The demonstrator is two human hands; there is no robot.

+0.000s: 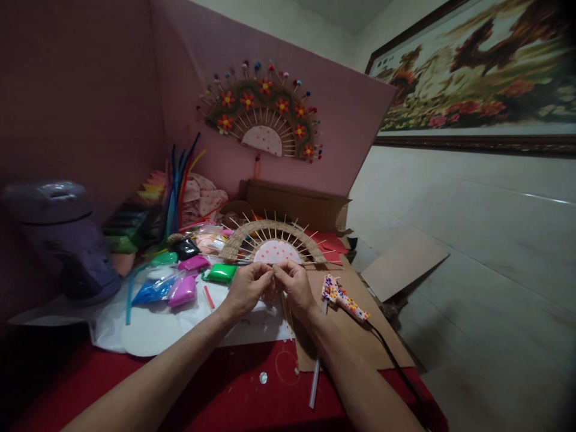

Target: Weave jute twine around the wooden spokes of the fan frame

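Observation:
My left hand (pixel 252 287) and my right hand (pixel 294 287) meet at the middle of the work area, thumbs and fingertips pinched together. Whatever is between the fingertips is too small or hidden to make out. Right behind them stands a half-round fan (pixel 242 240) of woven twine on thin wooden sticks, with a pink dotted half-disc (pixel 278 251) at its base. The fingertips overlap the lower edge of that half-disc; whether they touch it I cannot tell. A flower-patterned glue gun (pixel 344 298) lies to the right of my right hand, with a clear glue stick (pixel 315 378) below it.
Bagged clay, including a green pack (pixel 222 273) and a pink pack (pixel 182 291), lies left. A purple flask (pixel 63 246) stands beyond. Brown cardboard (pixel 360 342) covers the right side, crossed by a black cord (pixel 396 360). A decorated fan (pixel 265 108) hangs behind on a pink board.

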